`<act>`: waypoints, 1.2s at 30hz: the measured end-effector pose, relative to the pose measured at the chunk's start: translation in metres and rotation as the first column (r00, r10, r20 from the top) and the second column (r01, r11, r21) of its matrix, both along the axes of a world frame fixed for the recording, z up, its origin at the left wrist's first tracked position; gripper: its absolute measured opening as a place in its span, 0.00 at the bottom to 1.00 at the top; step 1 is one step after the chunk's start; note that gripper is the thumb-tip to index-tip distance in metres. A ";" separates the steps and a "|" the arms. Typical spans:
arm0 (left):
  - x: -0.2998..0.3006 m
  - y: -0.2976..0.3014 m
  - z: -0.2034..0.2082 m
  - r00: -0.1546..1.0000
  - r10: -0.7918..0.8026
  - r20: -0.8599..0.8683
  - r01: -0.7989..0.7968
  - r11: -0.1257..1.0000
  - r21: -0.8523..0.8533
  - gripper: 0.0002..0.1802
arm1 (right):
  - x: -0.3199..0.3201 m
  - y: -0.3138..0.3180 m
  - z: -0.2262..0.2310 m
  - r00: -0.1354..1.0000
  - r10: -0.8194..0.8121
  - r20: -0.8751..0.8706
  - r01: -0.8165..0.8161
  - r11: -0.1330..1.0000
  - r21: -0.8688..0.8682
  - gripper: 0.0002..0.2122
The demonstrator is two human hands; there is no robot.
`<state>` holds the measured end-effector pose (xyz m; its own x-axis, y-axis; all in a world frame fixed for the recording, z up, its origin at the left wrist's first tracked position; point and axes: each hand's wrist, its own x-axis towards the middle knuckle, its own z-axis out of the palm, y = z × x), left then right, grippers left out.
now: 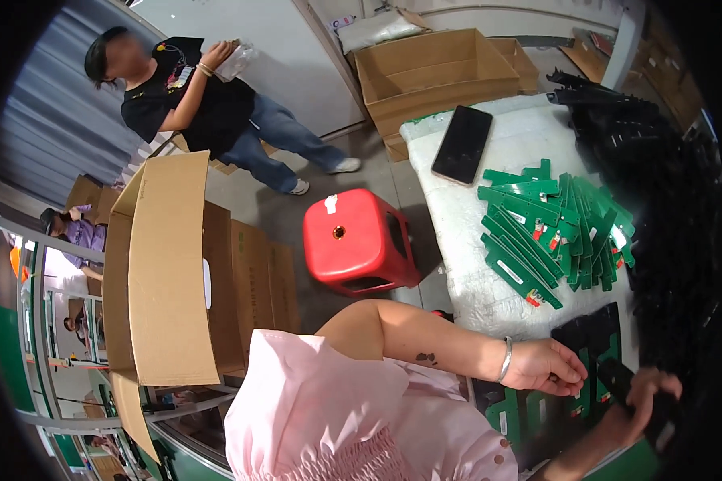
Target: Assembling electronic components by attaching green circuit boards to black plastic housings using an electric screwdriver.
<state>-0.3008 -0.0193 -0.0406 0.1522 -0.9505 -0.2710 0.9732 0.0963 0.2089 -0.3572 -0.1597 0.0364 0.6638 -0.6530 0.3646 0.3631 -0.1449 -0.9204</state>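
Note:
My left hand [541,367], with a silver bracelet at its wrist, is over a work area of green circuit boards set in black parts. Its fingertips are pinched together; what they hold, if anything, is too small to make out. Beside it, my right hand [648,399] is wrapped round a dark, handheld tool [620,377] that leans toward the boards. Under and around both hands lie green circuit boards [539,410] with white labels. Beyond them a loose pile of long, narrow green circuit boards [517,240], some with red and white connectors, rests on a white padded surface [449,204].
A black phone [463,144] lies on the padding. Black plastic parts [629,136] are heaped along the right. A red stool [345,236] stands on the floor by a tall cardboard box [172,272]. Another open carton [433,76] is behind the table. A person [208,104] stands at the far left.

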 end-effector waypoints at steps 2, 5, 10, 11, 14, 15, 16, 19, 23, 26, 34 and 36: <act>0.003 -0.002 0.002 0.999 0.033 -0.015 -0.033 0.999 -0.013 0.06 | -0.025 -0.008 0.013 0.978 0.027 0.208 -0.046 0.995 0.086 0.07; 0.004 -0.008 0.005 1.000 0.018 -0.012 -0.018 0.999 -0.038 0.07 | -0.037 0.012 0.038 0.934 0.059 0.351 -0.076 0.996 0.036 0.07; -0.005 -0.015 0.006 1.000 -0.031 -0.003 0.031 0.996 -0.082 0.07 | -0.042 0.029 0.053 0.845 0.254 0.471 -0.218 0.967 -0.130 0.09; -0.007 -0.016 0.006 0.999 -0.044 -0.010 0.043 0.996 -0.082 0.07 | -0.044 0.030 0.052 0.838 0.251 0.484 -0.217 0.968 -0.126 0.09; -0.012 -0.016 0.008 0.998 -0.063 -0.014 0.062 0.994 -0.092 0.08 | -0.048 0.032 0.054 0.832 0.246 0.497 -0.213 0.969 -0.124 0.08; -0.013 -0.015 0.009 0.998 -0.064 -0.011 0.063 0.993 -0.096 0.08 | -0.049 0.033 0.055 0.829 0.236 0.507 -0.209 0.972 -0.111 0.08; -0.014 -0.013 0.010 0.996 -0.084 -0.015 0.082 0.992 -0.098 0.08 | -0.050 0.034 0.055 0.827 0.238 0.509 -0.209 0.971 -0.115 0.08; -0.017 -0.011 0.011 0.994 -0.106 -0.007 0.105 0.990 -0.093 0.09 | -0.055 0.036 0.054 0.817 0.237 0.525 -0.225 0.970 -0.087 0.08; -0.025 -0.013 0.012 0.992 -0.092 -0.084 0.087 0.994 -0.063 0.08 | -0.059 0.040 0.051 0.810 0.225 0.541 -0.219 0.973 -0.076 0.08; -0.029 -0.013 0.012 0.988 -0.078 -0.134 0.071 0.996 -0.057 0.08 | -0.058 0.042 0.051 0.814 0.206 0.543 -0.199 0.977 -0.073 0.07; -0.022 -0.008 0.013 0.993 -0.046 -0.113 0.043 0.999 -0.024 0.08 | -0.049 0.046 0.050 0.850 0.167 0.500 -0.133 0.986 -0.103 0.06; -0.022 -0.009 0.016 0.992 -0.039 -0.116 0.037 0.999 -0.024 0.08 | -0.049 0.044 0.050 0.851 0.170 0.497 -0.131 0.985 -0.112 0.06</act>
